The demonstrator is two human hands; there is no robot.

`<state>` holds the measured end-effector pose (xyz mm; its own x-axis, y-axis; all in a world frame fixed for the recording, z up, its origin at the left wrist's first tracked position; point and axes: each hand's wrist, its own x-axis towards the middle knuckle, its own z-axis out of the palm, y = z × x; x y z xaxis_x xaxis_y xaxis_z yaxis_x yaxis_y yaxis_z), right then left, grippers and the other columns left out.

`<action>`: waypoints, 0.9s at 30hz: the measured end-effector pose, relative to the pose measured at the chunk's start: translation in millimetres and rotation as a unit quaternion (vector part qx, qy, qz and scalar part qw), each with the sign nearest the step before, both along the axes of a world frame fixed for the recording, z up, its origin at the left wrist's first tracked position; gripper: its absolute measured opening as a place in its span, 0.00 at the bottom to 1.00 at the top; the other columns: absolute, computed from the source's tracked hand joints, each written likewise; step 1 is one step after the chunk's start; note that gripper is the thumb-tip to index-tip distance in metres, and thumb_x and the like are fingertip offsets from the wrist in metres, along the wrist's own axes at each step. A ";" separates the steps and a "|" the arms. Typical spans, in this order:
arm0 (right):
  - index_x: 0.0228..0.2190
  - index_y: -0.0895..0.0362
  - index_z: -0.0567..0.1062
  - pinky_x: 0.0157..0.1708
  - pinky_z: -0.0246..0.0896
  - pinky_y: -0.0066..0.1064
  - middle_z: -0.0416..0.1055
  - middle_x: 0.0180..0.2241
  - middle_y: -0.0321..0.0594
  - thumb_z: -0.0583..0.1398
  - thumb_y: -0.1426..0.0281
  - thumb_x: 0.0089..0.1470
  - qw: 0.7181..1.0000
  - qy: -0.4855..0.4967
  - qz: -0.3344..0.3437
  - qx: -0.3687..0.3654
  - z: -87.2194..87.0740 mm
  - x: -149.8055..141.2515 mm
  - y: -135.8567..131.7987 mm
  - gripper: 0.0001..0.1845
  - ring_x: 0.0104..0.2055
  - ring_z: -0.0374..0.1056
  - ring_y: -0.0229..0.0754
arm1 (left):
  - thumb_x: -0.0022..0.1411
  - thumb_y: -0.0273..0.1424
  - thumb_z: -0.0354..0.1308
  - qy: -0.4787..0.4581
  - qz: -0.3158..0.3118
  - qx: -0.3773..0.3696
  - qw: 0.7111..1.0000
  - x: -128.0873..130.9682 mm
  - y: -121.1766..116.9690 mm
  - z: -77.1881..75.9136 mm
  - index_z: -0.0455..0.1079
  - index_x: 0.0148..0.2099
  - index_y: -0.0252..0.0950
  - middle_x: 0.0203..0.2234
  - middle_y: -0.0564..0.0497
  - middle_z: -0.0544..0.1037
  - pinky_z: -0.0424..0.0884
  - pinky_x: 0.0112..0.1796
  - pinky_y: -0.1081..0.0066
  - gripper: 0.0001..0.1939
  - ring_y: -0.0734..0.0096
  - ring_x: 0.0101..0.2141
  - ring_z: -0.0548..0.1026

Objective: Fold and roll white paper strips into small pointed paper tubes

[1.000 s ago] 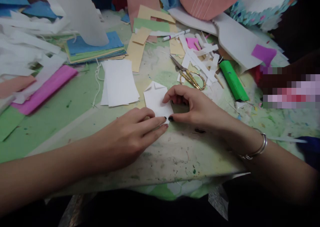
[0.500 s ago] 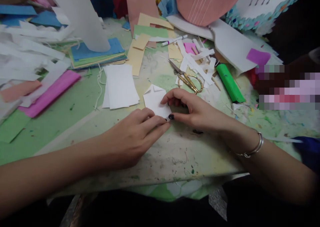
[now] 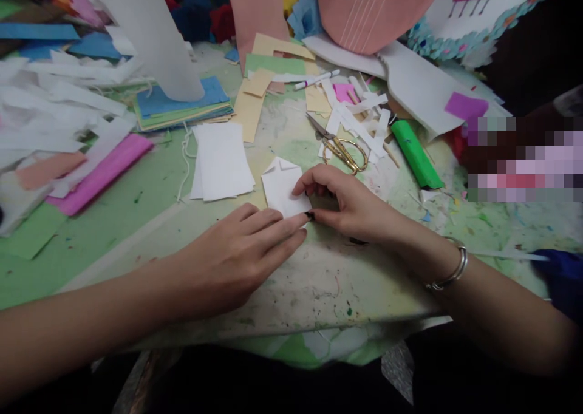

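A small sheet of white paper lies on the table with its two far corners folded inward. My right hand curls over its right side, thumb and fingers pinching the near right corner. My left hand comes in from the left, its fingers pressed along the near edge and the index fingertip meeting my right thumb. The near edge is partly hidden under my fingers. Left of the sheet is a stack of white paper pieces. Gold-handled scissors lie just beyond my right hand.
White paper strips and a green crepe paper roll lie at right. A white paper cylinder stands on coloured sheets. White scraps and a pink roll crowd the left. Another person's arm is at far right.
My left index fingertip has slid slightly right along the paper's near edge to my right thumb. The view has shifted a little; the folded sheet stays in place.
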<state>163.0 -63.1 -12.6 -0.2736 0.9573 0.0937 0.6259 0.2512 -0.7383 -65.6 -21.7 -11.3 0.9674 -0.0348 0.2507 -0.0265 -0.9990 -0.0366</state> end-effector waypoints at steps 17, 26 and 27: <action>0.36 0.62 0.76 0.38 0.66 0.35 0.75 0.36 0.47 0.55 0.81 0.57 0.958 -0.111 0.143 0.221 2.1 -1.4 -20.7 0.10 0.39 0.67 0.42 | 0.68 0.21 0.45 -0.056 -0.042 -0.036 0.997 -13.5 19.1 -5.9 0.68 0.54 0.25 0.47 0.38 0.77 0.72 0.45 0.55 0.16 0.53 0.48 0.73; 0.34 0.63 0.76 0.39 0.67 0.37 0.75 0.35 0.48 0.52 0.78 0.62 0.946 -0.178 0.152 0.222 11.6 -5.8 -25.6 0.12 0.41 0.67 0.44 | 0.67 0.22 0.46 -0.026 -0.019 -0.037 0.999 -13.8 16.9 -9.5 0.65 0.58 0.25 0.50 0.38 0.75 0.68 0.47 0.55 0.18 0.53 0.49 0.71; 0.34 0.63 0.76 0.39 0.67 0.37 0.75 0.35 0.49 0.52 0.77 0.63 0.945 -0.183 0.154 0.222 11.7 -6.1 -25.6 0.13 0.41 0.67 0.44 | 0.67 0.22 0.46 -0.026 -0.015 -0.036 0.999 -13.8 16.4 -10.0 0.65 0.57 0.25 0.50 0.38 0.74 0.68 0.46 0.55 0.19 0.52 0.49 0.70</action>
<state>156.8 -88.7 -0.9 -0.6245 0.7158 0.3125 0.6659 0.6971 -0.2658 -79.4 -5.3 -21.3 0.9520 -0.0446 0.3029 -0.0570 -0.9978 0.0325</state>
